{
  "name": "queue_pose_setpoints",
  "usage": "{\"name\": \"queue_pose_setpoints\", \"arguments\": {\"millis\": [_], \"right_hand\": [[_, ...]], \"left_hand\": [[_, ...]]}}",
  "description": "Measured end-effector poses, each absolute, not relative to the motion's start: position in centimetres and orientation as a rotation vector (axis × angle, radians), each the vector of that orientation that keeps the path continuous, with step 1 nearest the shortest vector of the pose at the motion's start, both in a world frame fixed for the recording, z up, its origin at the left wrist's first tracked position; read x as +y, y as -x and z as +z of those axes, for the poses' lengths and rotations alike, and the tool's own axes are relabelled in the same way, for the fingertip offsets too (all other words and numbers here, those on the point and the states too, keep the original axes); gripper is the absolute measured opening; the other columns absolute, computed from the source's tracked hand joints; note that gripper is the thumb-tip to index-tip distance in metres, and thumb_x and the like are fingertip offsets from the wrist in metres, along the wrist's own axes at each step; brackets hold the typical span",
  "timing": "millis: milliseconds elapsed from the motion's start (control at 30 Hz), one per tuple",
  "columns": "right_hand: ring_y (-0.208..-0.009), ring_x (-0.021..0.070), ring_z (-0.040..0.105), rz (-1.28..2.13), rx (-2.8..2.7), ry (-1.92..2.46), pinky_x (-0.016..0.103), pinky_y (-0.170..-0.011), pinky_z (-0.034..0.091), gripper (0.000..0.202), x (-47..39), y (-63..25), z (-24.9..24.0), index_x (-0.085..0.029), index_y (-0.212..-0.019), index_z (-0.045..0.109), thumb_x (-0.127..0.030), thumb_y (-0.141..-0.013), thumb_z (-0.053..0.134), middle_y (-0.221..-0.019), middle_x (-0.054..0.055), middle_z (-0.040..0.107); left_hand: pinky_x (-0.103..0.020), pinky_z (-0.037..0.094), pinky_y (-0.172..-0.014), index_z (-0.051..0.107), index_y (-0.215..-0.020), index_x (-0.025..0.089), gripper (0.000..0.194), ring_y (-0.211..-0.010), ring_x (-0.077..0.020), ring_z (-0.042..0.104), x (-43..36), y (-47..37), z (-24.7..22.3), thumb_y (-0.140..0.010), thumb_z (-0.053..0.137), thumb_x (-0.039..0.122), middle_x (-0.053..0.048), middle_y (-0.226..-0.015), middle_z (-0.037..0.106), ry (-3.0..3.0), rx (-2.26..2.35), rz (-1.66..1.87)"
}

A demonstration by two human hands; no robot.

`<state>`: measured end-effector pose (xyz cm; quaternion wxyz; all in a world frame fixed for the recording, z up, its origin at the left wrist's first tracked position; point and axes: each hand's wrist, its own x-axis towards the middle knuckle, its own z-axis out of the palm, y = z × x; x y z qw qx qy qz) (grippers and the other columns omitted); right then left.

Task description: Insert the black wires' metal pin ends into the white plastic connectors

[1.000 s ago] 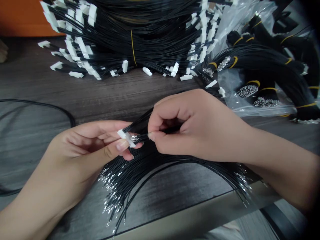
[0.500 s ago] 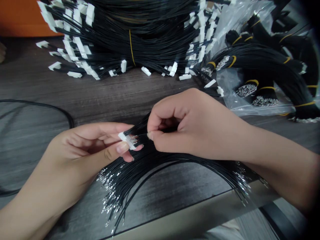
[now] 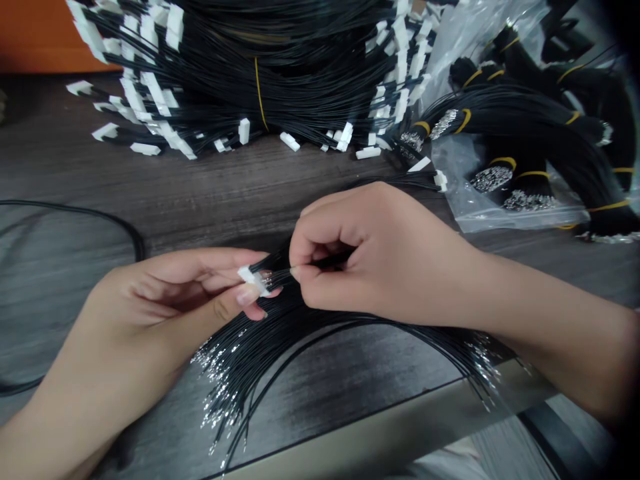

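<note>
Between the thumb and fingers of my left hand (image 3: 170,313) is a small white connector housing (image 3: 253,280), with black wires running out of its right side. My right hand (image 3: 370,253) is closed in a pinch on a thin black wire (image 3: 286,271), just right of the housing. The wire's tip is at the housing; I cannot tell how deep it sits. Under both hands lies a loose bundle of black wires (image 3: 280,340) with bare silvery metal terminals at both ends.
A large pile of black cables (image 3: 300,93) with white connectors lies at the back, tied with a yellow band. Clear plastic bags (image 3: 470,217) and banded wire bundles (image 3: 550,117) are at the right. A black cable (image 3: 100,212) loops at the left. The table edge (image 3: 390,427) runs along the front.
My right hand has shifted slightly left, bringing its fingertips a little closer to the connector housing. My left hand keeps its hold, almost still.
</note>
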<state>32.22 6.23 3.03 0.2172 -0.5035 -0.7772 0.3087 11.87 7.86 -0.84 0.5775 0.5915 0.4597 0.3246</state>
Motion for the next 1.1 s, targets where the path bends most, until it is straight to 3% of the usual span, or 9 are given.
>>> {"name": "queue_pose_setpoints", "arguments": {"millis": [500,1100], "right_hand": [[-0.049,0.0023,0.041,1.090,-2.079,1.375,0.019,-0.046,0.032,0.014,6.31,-32.46,3.00,-0.015,-0.061,0.061,-0.014,-0.074,0.057,-0.053,-0.007,0.052],[-0.049,0.0015,0.041,1.113,-2.082,1.348,0.018,-0.045,0.031,0.015,6.28,-32.49,3.03,-0.015,-0.062,0.061,-0.014,-0.076,0.056,-0.053,-0.008,0.051]], "left_hand": [[-0.010,0.053,-0.054,0.076,-0.084,0.029,0.018,-0.049,-0.0081,0.065,7.89,-12.13,-0.51,-0.067,0.076,0.023,0.003,-0.059,0.071,-1.364,1.093,0.721],[-0.015,0.054,-0.051,0.076,-0.080,0.028,0.018,-0.047,-0.0101,0.064,8.18,-12.02,-0.26,-0.065,0.076,0.018,0.002,-0.057,0.071,-1.231,1.067,0.696]]}}
